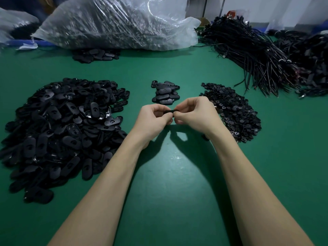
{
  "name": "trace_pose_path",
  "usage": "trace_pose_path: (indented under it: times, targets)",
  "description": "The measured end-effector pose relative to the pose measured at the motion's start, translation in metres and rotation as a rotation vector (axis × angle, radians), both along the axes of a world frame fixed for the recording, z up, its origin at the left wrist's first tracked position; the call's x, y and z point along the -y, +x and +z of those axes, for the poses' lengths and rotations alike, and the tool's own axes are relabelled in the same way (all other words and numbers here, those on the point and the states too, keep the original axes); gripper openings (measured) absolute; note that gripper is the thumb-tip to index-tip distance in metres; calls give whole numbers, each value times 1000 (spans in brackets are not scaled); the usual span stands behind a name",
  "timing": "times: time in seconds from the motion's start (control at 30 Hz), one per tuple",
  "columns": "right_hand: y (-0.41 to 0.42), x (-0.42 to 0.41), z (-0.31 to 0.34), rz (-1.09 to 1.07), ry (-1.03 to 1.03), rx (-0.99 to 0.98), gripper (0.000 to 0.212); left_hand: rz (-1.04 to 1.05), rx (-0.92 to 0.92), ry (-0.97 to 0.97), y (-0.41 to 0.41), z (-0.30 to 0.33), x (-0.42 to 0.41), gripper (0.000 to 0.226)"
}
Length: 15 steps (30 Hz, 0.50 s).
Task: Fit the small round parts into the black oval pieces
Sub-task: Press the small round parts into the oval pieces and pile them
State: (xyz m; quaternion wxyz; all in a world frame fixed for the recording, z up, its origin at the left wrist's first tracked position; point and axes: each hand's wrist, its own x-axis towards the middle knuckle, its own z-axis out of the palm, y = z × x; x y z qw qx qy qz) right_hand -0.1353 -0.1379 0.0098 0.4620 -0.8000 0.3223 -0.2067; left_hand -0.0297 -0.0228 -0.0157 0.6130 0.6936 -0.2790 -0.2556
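Hands, left (154,116) and right (193,114), pinch one oval piece (168,111) at frame centre (round part hidden); press squarely.

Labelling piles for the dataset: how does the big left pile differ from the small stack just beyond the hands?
The left pile is a wide, loose heap, its ovals lying at all angles; the small stack holds only a few, laid neatly in a similar direction. Many ovals in the left pile show an opening or hollow side; those in the small stack mostly show a smooth closed face. Both are black oval pieces on the green table.
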Motion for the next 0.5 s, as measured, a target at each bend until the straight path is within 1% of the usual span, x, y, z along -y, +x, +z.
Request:
trace_pose_path:
  times: [0.13,0.23,0.27,0.3,0.33,0.4,0.43,0.5]
  targets:
    - [2,-2,-2,8,-67,-10,10,30,45,24,0,-1,1,12]
    - [-1,1,0,63,-1,1,7,-3,-33,-11,1,0,-1,10]
    - [-2,2,0,92,1,15,10,9,-73,-37,1,1,-1,10]
    - [-3,4,0,116,-49,20,14,29,-113,-65,1,1,0,9]
    - [-3,5,-1,132,-145,16,18,51,-147,-93,2,1,1,9]
    - [-2,5,1,127,-331,8,19,70,-194,-125,3,1,1,9]
    - [-2,5,1,117,-382,-3,18,68,-214,-133,3,1,1,9]
    - [-1,6,1,128,-413,-31,18,68,-246,-149,5,0,1,8]
